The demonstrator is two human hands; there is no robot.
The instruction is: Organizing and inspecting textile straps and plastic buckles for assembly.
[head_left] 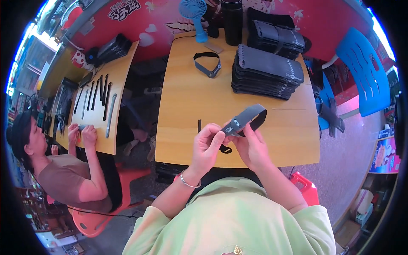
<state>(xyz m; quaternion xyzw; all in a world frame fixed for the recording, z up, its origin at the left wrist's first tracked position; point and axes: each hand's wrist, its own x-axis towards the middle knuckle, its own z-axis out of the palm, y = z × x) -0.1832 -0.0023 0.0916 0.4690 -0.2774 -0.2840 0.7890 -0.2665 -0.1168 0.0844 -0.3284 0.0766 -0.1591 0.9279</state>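
Note:
A grey and black strap, bent into a loop, is held between my two hands above the near part of the wooden table. My left hand pinches its left end between thumb and fingers, beside a small light mark on the band. My right hand grips the strap's lower side near the middle. A black tail end of the strap hangs below, between the hands. Farther back on the table lies another looped grey and black strap. A short black strip rests just left of my left hand.
A tall stack of dark grey flat pieces stands at the back right, with a bundled stack behind it. Also at the back are a black bottle and a blue fan. At left, a co-worker handles a strip at another table.

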